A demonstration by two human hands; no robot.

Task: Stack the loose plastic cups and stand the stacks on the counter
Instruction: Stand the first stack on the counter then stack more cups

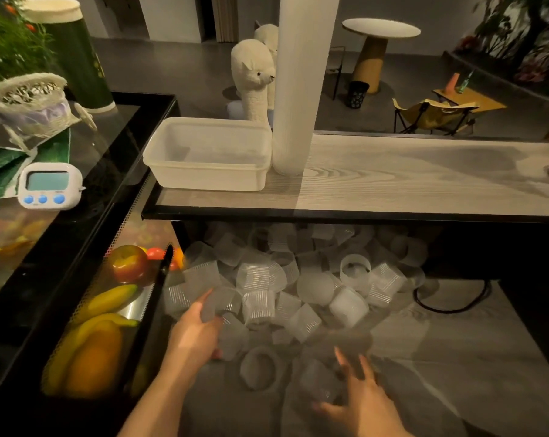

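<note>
We are gripping one translucent ribbed plastic cup [218, 302] in our left hand [192, 335], our right hand [361, 402] spreading released over the blurred pile. These are seeming light, thin and crushable; we are advising holding by the ribbed wall.

I see two bare forearms, no sleeves, watch or rings showing. The left hand [195, 334] and right hand [358, 402] wear no gloves.
</note>
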